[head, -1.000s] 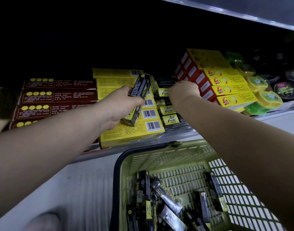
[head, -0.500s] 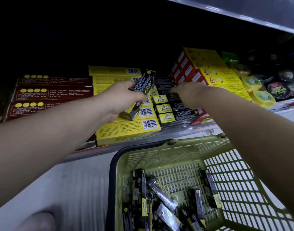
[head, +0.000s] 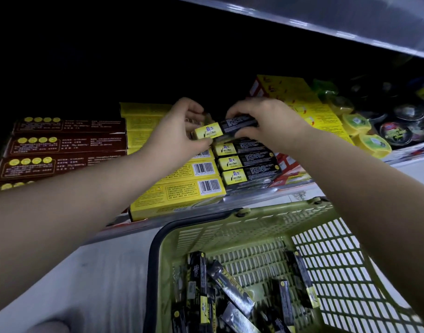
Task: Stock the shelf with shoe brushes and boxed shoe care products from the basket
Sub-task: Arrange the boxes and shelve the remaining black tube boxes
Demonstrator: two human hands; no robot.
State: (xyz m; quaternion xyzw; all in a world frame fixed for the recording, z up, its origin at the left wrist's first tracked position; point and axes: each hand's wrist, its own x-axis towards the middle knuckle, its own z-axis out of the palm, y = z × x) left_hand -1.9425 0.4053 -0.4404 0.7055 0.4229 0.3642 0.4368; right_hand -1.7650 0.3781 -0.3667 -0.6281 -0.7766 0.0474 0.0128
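Note:
A black and yellow shoe care box point(head: 226, 128) lies level above a stack of three matching boxes point(head: 247, 162) on the shelf. My left hand point(head: 174, 133) pinches its yellow end. My right hand point(head: 271, 123) grips its black end from above. Whether it touches the stack is hidden. Below, a green basket point(head: 232, 230) holds several more black boxes point(head: 230, 289).
Long yellow boxes point(head: 179, 188) and dark red boxes point(head: 62, 145) lie left of the stack. Red and yellow boxes point(head: 304, 104) and round tins point(head: 372, 143) sit to the right. The shelf edge point(head: 230, 203) runs under them. An upper shelf point(head: 350, 27) hangs overhead.
My left hand turned the tilted box level and carried it right over the stack. My right hand left the stacked boxes and took hold of its black end.

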